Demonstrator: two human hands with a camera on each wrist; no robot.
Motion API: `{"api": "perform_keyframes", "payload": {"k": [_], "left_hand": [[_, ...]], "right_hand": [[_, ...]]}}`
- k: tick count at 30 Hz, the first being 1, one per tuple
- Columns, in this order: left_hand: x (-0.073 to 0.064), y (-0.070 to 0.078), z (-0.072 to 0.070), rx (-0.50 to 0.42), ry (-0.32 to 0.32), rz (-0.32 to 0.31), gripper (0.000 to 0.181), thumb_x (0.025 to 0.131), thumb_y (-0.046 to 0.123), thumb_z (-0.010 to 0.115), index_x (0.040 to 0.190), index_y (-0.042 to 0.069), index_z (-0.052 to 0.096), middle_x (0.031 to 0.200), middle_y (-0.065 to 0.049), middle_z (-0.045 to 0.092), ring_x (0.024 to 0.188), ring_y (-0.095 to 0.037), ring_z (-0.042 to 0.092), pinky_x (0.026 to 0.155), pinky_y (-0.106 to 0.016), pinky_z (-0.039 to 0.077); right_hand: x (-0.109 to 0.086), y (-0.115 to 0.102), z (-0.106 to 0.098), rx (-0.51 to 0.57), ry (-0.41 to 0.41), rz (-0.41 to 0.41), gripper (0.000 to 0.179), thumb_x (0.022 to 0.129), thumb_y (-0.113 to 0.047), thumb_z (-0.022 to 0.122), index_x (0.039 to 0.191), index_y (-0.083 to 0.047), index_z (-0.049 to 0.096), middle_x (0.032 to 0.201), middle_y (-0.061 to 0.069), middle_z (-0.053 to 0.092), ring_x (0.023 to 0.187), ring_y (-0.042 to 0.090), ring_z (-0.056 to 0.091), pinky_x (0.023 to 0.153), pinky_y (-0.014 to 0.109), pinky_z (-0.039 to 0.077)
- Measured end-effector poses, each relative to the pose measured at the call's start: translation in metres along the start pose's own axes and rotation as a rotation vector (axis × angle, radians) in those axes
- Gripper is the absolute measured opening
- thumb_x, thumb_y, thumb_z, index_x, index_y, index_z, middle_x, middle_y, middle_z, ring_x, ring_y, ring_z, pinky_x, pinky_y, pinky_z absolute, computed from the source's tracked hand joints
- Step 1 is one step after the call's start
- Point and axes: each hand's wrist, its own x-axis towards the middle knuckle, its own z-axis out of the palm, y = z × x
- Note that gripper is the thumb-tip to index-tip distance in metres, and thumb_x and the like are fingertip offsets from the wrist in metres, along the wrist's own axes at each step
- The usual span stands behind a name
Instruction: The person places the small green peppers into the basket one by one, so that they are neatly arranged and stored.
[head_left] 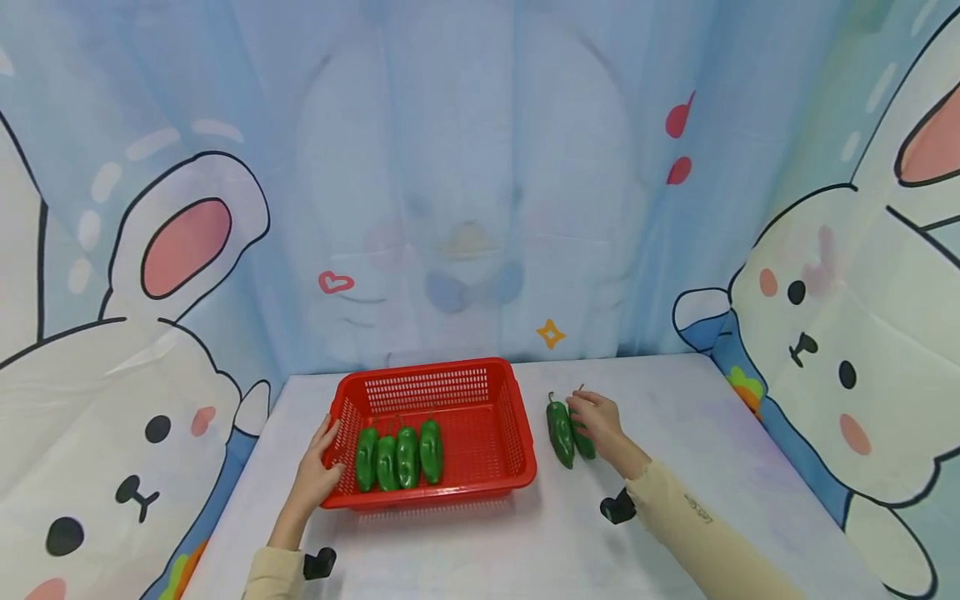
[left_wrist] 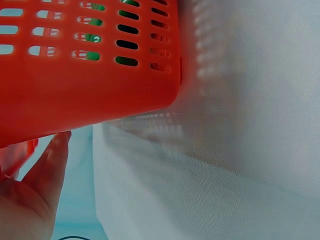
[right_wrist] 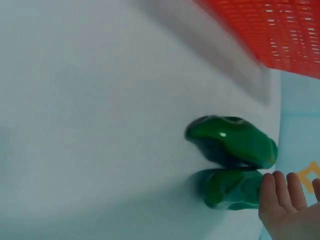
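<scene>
A red plastic basket (head_left: 480,429) with slotted walls stands on the table, and several green chili peppers (head_left: 407,457) lie side by side in its left half. My left hand (head_left: 317,471) holds the basket's left end at the rim; in the left wrist view a finger (left_wrist: 52,165) lies against the outer wall. Right of the basket, two more green chili peppers lie close together: a left one (head_left: 559,432) and a right one (right_wrist: 232,189). My right hand (head_left: 598,421) is over the stem end of the right pepper, fingers loosely extended and partly covering it.
A white cloth covers the table (head_left: 420,554). Behind it and at both sides hangs a light blue curtain (head_left: 465,167) printed with cartoon rabbits. The basket's right end (head_left: 525,450) stands a short way from the two loose peppers.
</scene>
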Motion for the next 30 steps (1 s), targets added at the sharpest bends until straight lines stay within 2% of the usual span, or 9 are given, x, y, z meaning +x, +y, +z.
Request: {"api": "perform_keyframes", "payload": {"k": [9,15,20,25,30], "left_hand": [[0.001,0.001,0.001,-0.006,0.007,0.012,0.077,0.077,-0.011,0.054,0.151,-0.003,0.033,0.162,-0.017,0.018,0.146,-0.043,0.019,0.097,-0.054,0.044],[0.003,0.0,0.002,-0.011,0.024,0.038,0.076,0.076,-0.01,0.054,0.149,-0.005,0.035,0.161,-0.019,0.019,0.145,-0.044,0.02,0.098,-0.057,0.042],[0.003,-0.001,0.002,-0.015,0.027,0.034,0.076,0.076,-0.011,0.054,0.149,-0.005,0.036,0.161,-0.019,0.02,0.145,-0.044,0.02,0.101,-0.06,0.039],[0.002,0.0,0.001,-0.007,0.03,0.04,0.076,0.076,-0.011,0.054,0.149,-0.005,0.036,0.161,-0.02,0.021,0.144,-0.046,0.021,0.099,-0.06,0.041],[0.001,-0.003,0.001,-0.007,0.017,0.02,0.076,0.077,-0.011,0.054,0.15,-0.004,0.035,0.162,-0.019,0.019,0.145,-0.044,0.02,0.1,-0.059,0.041]], "right_hand": [[0.004,0.016,-0.008,-0.07,0.071,-0.006,0.054,0.097,-0.023,0.054,0.142,0.005,0.045,0.142,0.027,0.045,0.128,0.04,0.048,0.104,0.051,0.04],[0.005,0.013,-0.01,-0.062,0.102,-0.021,0.053,0.095,-0.022,0.055,0.14,0.004,0.048,0.138,0.026,0.049,0.124,0.037,0.051,0.1,0.046,0.044],[0.006,0.011,-0.011,-0.067,0.134,-0.035,0.052,0.095,-0.022,0.055,0.141,0.004,0.048,0.132,0.025,0.052,0.116,0.033,0.054,0.095,0.043,0.048],[0.011,0.015,-0.014,-0.056,0.168,-0.025,0.053,0.094,-0.021,0.055,0.14,0.004,0.048,0.132,0.027,0.05,0.118,0.035,0.052,0.098,0.045,0.046],[0.011,0.027,-0.018,-0.072,0.161,0.009,0.055,0.094,-0.021,0.053,0.141,0.006,0.046,0.137,0.029,0.045,0.123,0.038,0.047,0.103,0.049,0.042]]}}
